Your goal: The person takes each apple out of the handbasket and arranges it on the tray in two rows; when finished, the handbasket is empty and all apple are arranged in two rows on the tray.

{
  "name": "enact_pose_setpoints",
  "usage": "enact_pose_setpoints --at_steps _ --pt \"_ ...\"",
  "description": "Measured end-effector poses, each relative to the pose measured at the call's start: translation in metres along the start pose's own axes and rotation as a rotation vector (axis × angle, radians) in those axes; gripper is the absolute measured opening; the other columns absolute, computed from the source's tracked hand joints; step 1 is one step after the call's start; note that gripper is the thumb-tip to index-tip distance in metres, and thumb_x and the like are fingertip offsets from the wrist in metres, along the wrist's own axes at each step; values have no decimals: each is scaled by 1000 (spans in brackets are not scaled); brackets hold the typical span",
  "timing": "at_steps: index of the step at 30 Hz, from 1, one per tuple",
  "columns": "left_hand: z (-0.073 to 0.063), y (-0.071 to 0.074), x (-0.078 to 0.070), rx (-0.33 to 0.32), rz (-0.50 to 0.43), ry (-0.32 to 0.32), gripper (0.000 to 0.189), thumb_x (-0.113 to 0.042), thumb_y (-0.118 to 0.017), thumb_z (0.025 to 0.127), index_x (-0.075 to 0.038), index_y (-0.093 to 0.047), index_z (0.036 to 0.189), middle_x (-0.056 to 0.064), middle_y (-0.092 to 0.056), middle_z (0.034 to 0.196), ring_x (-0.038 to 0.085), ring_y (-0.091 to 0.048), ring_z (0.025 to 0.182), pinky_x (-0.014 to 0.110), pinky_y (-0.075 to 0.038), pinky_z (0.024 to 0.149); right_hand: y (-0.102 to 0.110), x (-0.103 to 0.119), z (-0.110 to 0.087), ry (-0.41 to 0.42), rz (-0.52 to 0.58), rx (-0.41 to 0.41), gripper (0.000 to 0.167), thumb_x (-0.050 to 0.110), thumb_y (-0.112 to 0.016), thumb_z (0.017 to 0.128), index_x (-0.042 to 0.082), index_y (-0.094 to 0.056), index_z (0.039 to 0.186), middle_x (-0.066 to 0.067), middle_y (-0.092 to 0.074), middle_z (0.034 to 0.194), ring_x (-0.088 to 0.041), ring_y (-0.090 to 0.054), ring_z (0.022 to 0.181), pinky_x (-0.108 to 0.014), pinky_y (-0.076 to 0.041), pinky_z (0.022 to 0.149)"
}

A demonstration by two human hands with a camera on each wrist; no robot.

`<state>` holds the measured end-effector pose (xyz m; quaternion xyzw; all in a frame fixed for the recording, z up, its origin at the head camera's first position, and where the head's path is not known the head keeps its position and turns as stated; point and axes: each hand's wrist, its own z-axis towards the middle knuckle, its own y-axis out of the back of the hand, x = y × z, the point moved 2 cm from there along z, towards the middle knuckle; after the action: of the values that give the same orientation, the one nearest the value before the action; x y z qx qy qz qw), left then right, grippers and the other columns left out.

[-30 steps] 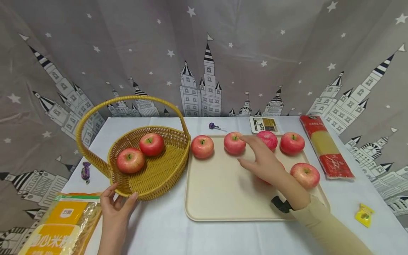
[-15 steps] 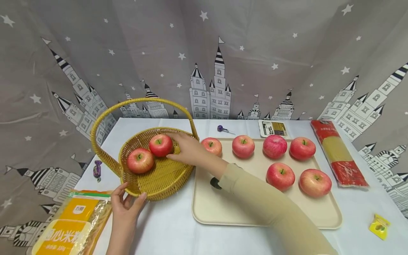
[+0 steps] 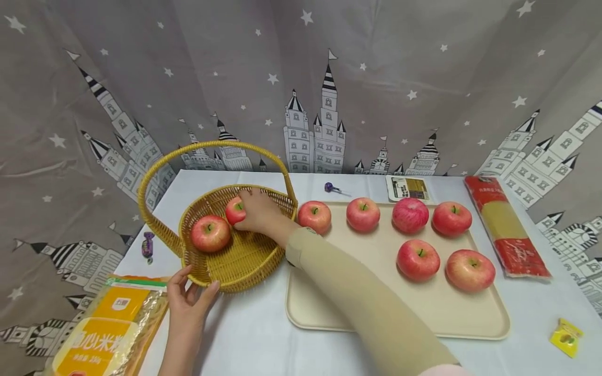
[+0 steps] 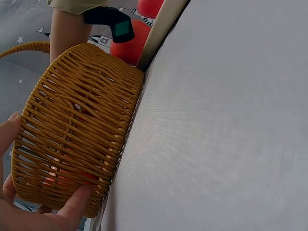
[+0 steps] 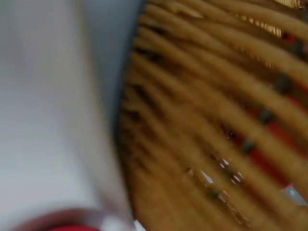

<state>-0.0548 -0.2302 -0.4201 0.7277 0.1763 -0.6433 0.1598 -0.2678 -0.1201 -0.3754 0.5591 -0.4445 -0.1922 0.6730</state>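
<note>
My right hand (image 3: 259, 213) reaches inside the yellow wicker basket (image 3: 244, 261), its fingers curled round the rear red apple (image 3: 233, 210) and covering the right side of it. Another red apple (image 3: 210, 233) lies just to the left, in the same basket. With spread thumb and fingers, my left hand (image 3: 188, 307) holds the basket's near rim at the front left. In the left wrist view a fingertip (image 4: 79, 198) presses against the woven side. Blurred wicker fills much of the right wrist view, where the right hand's grip is hidden.
A cream tray (image 3: 329, 308) with several apples stands right of the basket. Packaged noodles (image 3: 101, 329) lie at front left, a red packet (image 3: 508, 224) at far right. A lollipop (image 3: 332, 187), a purple candy (image 3: 148, 246) and a yellow candy (image 3: 566, 337) lie around. The basket's handle (image 3: 213, 144) arches up.
My right hand has moved left from over the tray into the basket and closed round the rear apple. The left hand keeps its hold on the rim. The head view has shifted slightly.
</note>
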Motion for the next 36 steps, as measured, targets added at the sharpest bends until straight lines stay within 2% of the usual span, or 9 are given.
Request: enact_pose_setpoints --at_steps 3,6,11,15,19,23,26,31,36 --pt "0 0 1 1 6 16 68 -8 -67 91 -21 -22 140 9 2 158 32 -14 143 4 -42 84 5 -6 -9 40 21 -41 76 44 -76 76 14 -45 138 -6 -48 122 -19 -52 105 -31 -50 83" --pt "0 1 1 -9 17 23 68 -9 -67 91 -22 -22 140 8 2 158 31 -14 143 3 -42 83 19 -10 -27 123 35 -99 78 46 -75 75 15 -44 139 -6 -49 118 -18 -53 99 -30 -50 80" --pt "1 -1 2 11 11 8 69 -7 -66 91 -19 -20 142 9 2 158 32 -14 142 4 -42 84 57 -22 -82 233 66 -163 77 45 -74 74 17 -45 140 -3 -50 118 -15 -52 99 -29 -50 80" --pt "1 -4 3 17 12 12 70 -7 -66 91 -19 -19 142 8 1 158 31 -15 142 4 -42 84 88 -48 -139 236 85 -190 74 44 -76 72 19 -50 136 1 -50 118 -12 -49 101 -29 -51 80" --pt "2 -4 3 17 21 11 69 -7 -66 92 -19 -19 142 8 2 158 31 -14 143 4 -42 83 104 -91 -184 136 80 -186 73 46 -80 70 19 -52 132 0 -51 117 -15 -52 100 -34 -53 79" --pt "3 -3 1 20 10 10 69 -8 -66 91 -20 -21 141 8 3 158 31 -13 143 5 -42 84 97 -135 -212 1 79 -94 76 45 -82 70 17 -51 134 -4 -49 125 -22 -54 104 -42 -56 78" --pt "2 -1 0 6 -2 22 68 -8 -67 91 -23 -23 140 7 3 158 30 -14 143 5 -43 84 83 -156 -223 -28 57 -32 75 47 -80 72 18 -50 135 -6 -49 128 -23 -54 106 -45 -54 83" --pt "2 0 0 2 -14 15 67 -6 -66 91 -23 -23 140 8 2 158 31 -14 143 5 -43 84 63 -167 -228 -17 48 -9 67 45 -79 74 21 -52 131 -2 -50 123 -18 -54 102 -42 -52 84" --pt "3 -1 1 8 -17 9 67 -5 -65 91 -22 -22 140 7 2 158 32 -13 143 5 -43 84 56 -169 -226 -15 55 2 67 43 -79 74 20 -51 130 -2 -47 127 -19 -54 106 -42 -52 85"
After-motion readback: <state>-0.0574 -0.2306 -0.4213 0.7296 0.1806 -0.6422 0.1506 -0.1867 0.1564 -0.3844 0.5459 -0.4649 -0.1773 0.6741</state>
